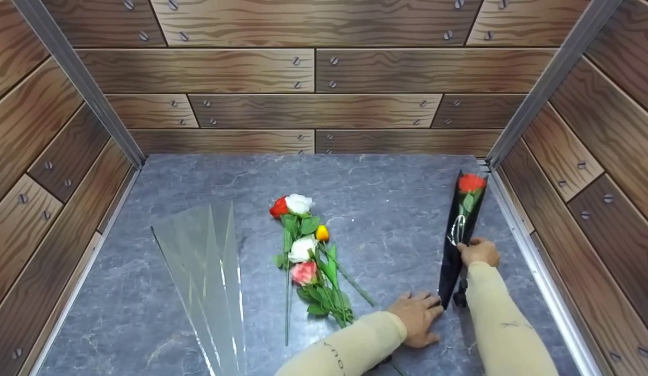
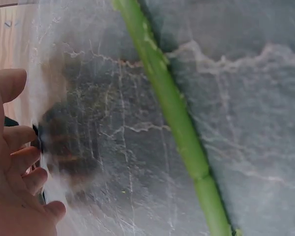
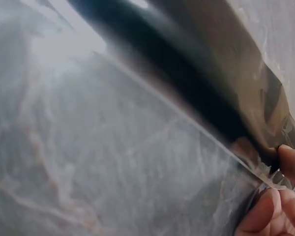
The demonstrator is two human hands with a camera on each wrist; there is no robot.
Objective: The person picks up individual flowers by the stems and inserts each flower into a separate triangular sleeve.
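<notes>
Red rose (image 1: 471, 183) lies in its black sleeve (image 1: 451, 266) at the surface's (image 1: 386, 193) right — the right hand (image 1: 480, 253) pinches the sleeve's edge, the left hand (image 1: 417, 318) spreads its fingers by the pointed end. Best pinch lightly — hard gripping could crease the film.

A white-veined, marbled blue-grey tabletop (image 1: 386, 198) meets walls (image 1: 378, 70) printed with brown wood grain. At 4 o'clock, a bright red rose (image 1: 471, 183) with green leaves sits in a glossy black wrapper (image 1: 450, 266). Around 6 o'clock: 2 white roses (image 1: 303, 249), 1 coral-pink rose (image 1: 304, 273), 1 loose red rose (image 1: 278, 208), 1 yellow-orange tulip (image 1: 322, 233). At 8 o'clock, film sleeves (image 1: 198, 240) are transparent.
</notes>
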